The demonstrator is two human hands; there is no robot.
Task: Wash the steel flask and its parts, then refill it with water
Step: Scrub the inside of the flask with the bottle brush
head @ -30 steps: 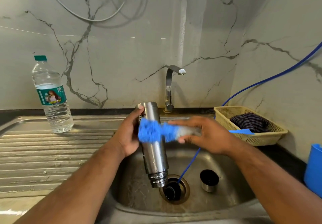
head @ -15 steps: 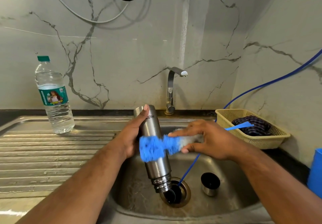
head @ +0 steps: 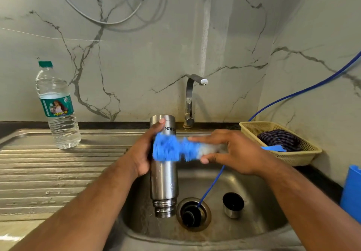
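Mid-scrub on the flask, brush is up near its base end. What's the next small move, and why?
Probably slide the brush down the flask toward its threaded mouth. The left hand grips the flask mouth-down over the sink, and the right hand holds the bristles against the upper part only; the lower body and threads lie below them.

Blurred with motion: brush [head: 170, 150] bristles. Hidden behind brush and left hand [head: 141, 153]: flask [head: 164, 180] middle. Cut by right edge: blue bin [head: 351, 192], hose [head: 300, 91]. Unreadable: bottle [head: 58, 110] label.
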